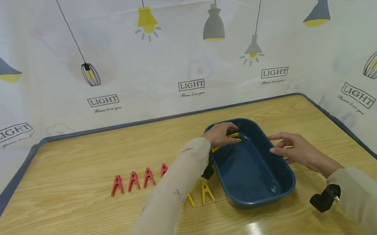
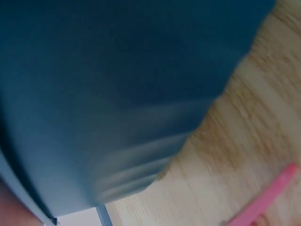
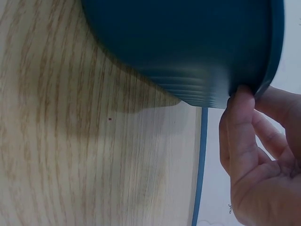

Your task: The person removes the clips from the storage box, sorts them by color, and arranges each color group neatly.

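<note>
My left hand (image 1: 221, 134) reaches over the far left rim of a dark blue plastic basin (image 1: 248, 171), its fingers bent down inside. Yellow clothespin parts (image 1: 234, 135) show between and beside its fingers; the hand covers the rest, so a grip on them cannot be made out. At the basin's right side, my right hand (image 1: 293, 149) holds the rim. The right wrist view shows thumb and fingers (image 3: 242, 117) pinching that rim (image 3: 275, 47). In the left wrist view the basin's outer wall (image 2: 108, 103) takes up most of the picture.
Red clothespins (image 1: 133, 180) stand in a row on the wooden table (image 1: 62, 211), left of the basin. Yellow clothespins (image 1: 206, 193) lie just left of the basin's near end, partly behind my left sleeve (image 1: 173, 197). A lamp-patterned sheet (image 1: 147, 67) borders the table.
</note>
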